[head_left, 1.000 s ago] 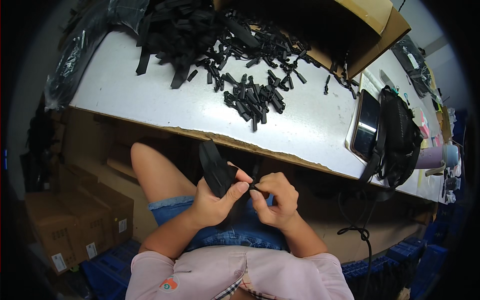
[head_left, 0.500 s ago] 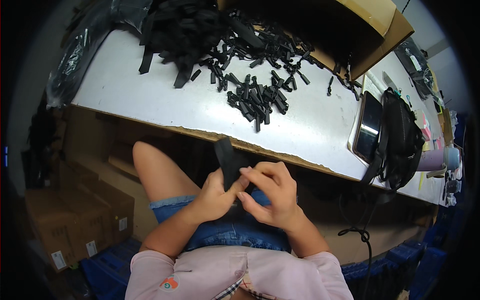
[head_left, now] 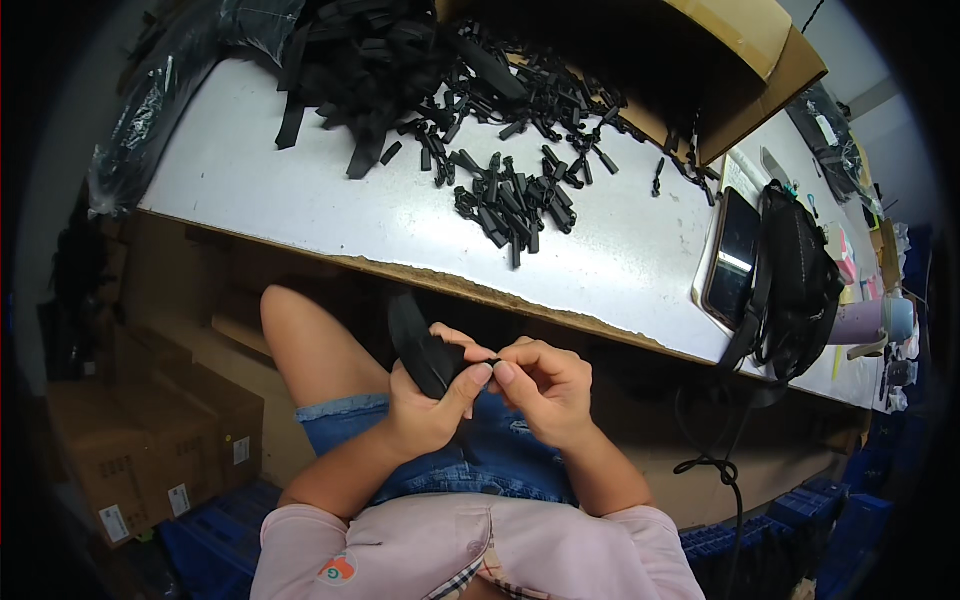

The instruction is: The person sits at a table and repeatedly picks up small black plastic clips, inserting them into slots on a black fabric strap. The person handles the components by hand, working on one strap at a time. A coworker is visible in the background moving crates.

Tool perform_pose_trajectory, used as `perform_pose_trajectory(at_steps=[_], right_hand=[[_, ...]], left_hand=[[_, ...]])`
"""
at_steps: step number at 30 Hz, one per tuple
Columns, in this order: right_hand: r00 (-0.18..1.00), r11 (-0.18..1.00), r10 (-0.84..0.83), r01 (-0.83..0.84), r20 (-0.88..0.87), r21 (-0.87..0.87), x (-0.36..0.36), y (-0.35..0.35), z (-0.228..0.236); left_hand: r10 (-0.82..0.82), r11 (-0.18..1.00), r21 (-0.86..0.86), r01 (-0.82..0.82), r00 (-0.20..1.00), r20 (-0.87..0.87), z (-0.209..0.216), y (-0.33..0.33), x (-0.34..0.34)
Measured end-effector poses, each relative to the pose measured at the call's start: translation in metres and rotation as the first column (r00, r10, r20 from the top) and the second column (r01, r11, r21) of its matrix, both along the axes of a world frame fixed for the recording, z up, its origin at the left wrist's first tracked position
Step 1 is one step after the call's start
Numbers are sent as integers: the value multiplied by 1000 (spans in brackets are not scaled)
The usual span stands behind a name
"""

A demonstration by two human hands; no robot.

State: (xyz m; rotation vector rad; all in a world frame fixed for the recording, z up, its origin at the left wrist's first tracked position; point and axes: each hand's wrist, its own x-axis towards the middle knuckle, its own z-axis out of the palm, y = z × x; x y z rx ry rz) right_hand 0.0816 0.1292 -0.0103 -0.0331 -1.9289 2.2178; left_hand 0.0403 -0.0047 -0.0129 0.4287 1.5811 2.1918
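My left hand [head_left: 430, 405] is closed around a black fabric strip [head_left: 418, 345], which looks like a zipper and loops up above the fingers. In front of my lap, below the table edge, my right hand [head_left: 548, 390] meets the left, fingertips to fingertips. Its thumb and forefinger pinch a small dark piece [head_left: 494, 362]; whether that is the strip's end or a separate part I cannot tell. On the white table [head_left: 330, 215] lies a small heap of black zipper pulls [head_left: 515, 205], with many more behind it.
A tangled pile of black strips [head_left: 370, 75] covers the table's far left. An open cardboard box [head_left: 765, 90] stands at the back right. Along the right side are a phone [head_left: 733, 255], a black bag [head_left: 800, 285] and a purple cup [head_left: 860, 322]. Cartons [head_left: 150, 450] sit at lower left.
My right fingers, apart before, have closed on a small dark piece against the left fingertips. The strip has tilted left and now curves over the left hand.
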Motion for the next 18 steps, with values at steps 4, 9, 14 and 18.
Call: perform_pose_trajectory(at_steps=[4, 9, 14, 18], right_hand=[[949, 888, 219, -99, 226, -448, -1, 4, -2], [980, 985, 145, -129, 136, -118, -18, -2, 4], [900, 187, -59, 434, -431, 881, -76, 18, 13], [901, 122, -84, 434, -426, 893, -66, 55, 12]], left_hand=[[92, 974, -100, -203, 760, -643, -10, -2, -3], [123, 992, 59, -109, 920, -372, -7, -4, -4], [83, 974, 171, -146, 940, 330, 3, -5, -20], [93, 973, 174, -154, 944, 316, -4, -9, -26]])
